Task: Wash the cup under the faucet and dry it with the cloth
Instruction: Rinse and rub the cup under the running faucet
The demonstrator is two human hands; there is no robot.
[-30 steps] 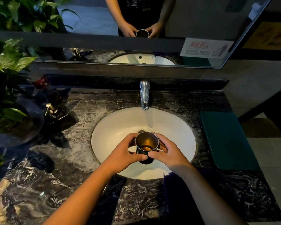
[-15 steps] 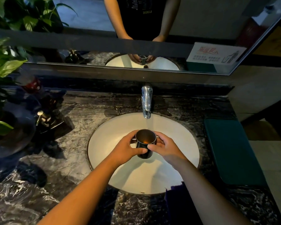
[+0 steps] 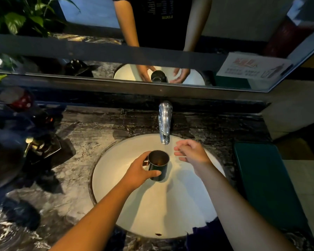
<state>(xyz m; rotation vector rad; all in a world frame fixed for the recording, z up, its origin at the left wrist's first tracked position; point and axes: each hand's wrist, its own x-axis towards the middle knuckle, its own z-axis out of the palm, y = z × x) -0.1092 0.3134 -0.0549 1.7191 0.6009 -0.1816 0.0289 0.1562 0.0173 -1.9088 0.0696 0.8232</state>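
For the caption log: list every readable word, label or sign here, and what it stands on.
White paper sign on the wall mirror: red heading, small lines, too blurred to read.
Black T-shirt reflected there: pale print, too blurred.
Chrome faucet: faint top mark, too small.

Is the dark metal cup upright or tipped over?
Upright: the dark metal cup shows its open mouth upward, held by the left hand over the white sink.

Cup [image 3: 159,164]: dark glossy metal. Faucet [image 3: 164,122]: polished chrome. Sink [image 3: 152,211]: smooth white ceramic. Counter [image 3: 76,178]: glossy black marble.
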